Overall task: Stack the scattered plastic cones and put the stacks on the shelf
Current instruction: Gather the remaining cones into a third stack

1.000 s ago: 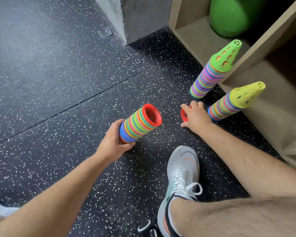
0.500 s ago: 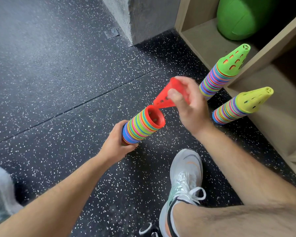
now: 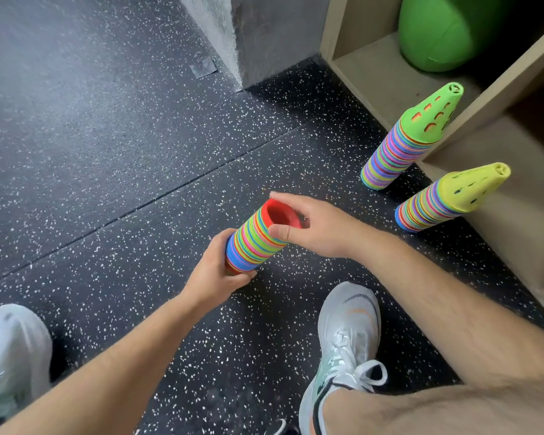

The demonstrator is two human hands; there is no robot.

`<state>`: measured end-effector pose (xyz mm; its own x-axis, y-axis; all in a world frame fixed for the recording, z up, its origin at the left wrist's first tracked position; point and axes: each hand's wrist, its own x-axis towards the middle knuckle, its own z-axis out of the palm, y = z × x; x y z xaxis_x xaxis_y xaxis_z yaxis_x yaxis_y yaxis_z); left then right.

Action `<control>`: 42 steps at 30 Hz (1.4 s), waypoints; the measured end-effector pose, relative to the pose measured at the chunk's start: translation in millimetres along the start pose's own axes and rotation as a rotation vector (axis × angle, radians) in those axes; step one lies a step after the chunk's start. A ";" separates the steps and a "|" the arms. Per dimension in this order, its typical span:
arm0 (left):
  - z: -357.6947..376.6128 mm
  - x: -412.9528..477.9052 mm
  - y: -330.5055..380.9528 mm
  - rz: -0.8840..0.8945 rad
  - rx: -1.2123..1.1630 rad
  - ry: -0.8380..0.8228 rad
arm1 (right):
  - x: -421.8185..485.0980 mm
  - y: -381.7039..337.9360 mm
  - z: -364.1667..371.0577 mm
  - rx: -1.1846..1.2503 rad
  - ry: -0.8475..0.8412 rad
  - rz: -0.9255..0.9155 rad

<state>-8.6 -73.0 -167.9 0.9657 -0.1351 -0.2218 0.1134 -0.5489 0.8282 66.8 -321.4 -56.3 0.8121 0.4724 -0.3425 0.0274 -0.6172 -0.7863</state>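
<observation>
A multicoloured stack of plastic cones (image 3: 256,241) lies tilted over the floor, wide red mouth up and to the right. My left hand (image 3: 215,271) grips its lower, narrow end. My right hand (image 3: 308,226) holds the red rim at the open end, thumb on the near side and fingers over the far side. Two more stacks stand on the floor by the wooden shelf (image 3: 371,62): a green-topped stack (image 3: 402,142) and a yellow-topped stack (image 3: 443,199), both with tips pointing up and to the right.
A green ball (image 3: 446,29) fills the shelf's lower compartment. A grey concrete pillar (image 3: 255,36) stands left of the shelf. My right shoe (image 3: 343,346) is planted below the hands, my left shoe (image 3: 10,356) at the far left. The floor is black speckled rubber.
My right hand picked a red cone off the floor, carried it over and seated it in the open end of the held stack. The left hand kept its grip throughout.
</observation>
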 end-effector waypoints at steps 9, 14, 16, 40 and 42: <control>-8.2 -1.8 -13.3 -0.098 0.131 -0.041 | 18.6 -4.2 -6.7 -0.055 -0.078 0.010; -14.9 5.3 -12.2 -0.221 0.190 -0.029 | 29.8 -6.7 -7.1 -0.070 -0.056 0.031; -15.4 7.7 -10.1 -0.233 0.190 -0.029 | 34.1 -6.1 -9.1 -0.076 -0.053 0.038; -189.3 34.3 252.6 0.218 -0.084 -0.057 | -76.3 -175.8 -199.9 0.204 0.220 -0.308; -213.6 26.4 307.3 0.260 -0.094 -0.070 | -106.5 -195.9 -227.0 0.222 0.265 -0.352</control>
<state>101.7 -69.0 190.7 0.9472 -0.3194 -0.0280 -0.1114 -0.4096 0.9054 107.3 -393.7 250.9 0.8972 0.4336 0.0834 0.2252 -0.2868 -0.9311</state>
